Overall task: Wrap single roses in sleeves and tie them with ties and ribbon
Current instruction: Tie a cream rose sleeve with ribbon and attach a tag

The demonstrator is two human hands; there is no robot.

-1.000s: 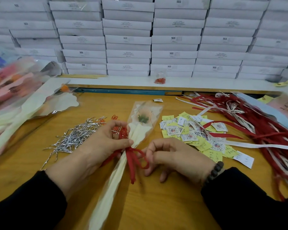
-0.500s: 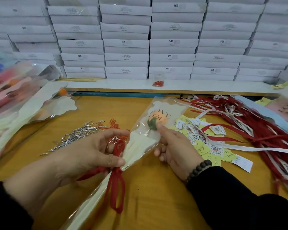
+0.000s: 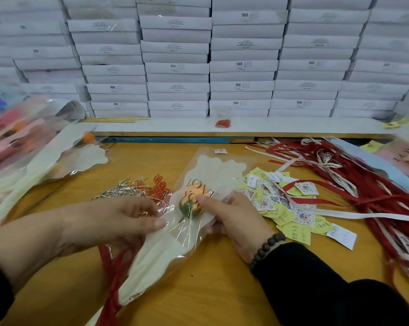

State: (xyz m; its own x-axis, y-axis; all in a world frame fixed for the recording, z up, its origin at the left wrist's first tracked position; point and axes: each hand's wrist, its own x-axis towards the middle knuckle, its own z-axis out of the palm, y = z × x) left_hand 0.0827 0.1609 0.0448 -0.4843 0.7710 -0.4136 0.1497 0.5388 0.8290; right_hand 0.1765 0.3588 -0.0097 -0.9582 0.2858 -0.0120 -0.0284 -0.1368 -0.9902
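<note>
My left hand pinches the clear-and-cream plastic sleeve; my right hand grips its other edge, thumb on the orange rose bud between them. Red ribbon looks tied; next, I'd straighten and set aside.

Orange rose lies inside clear cream sleeve, red-ribboned.

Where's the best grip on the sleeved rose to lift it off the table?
Grip the sleeved rose at its narrow gathered neck, where the red ribbon is tied, coming from the left side. The sleeve tapers there, so fingers can close around it; the wide clear top around the bud would likely crumple.
</note>
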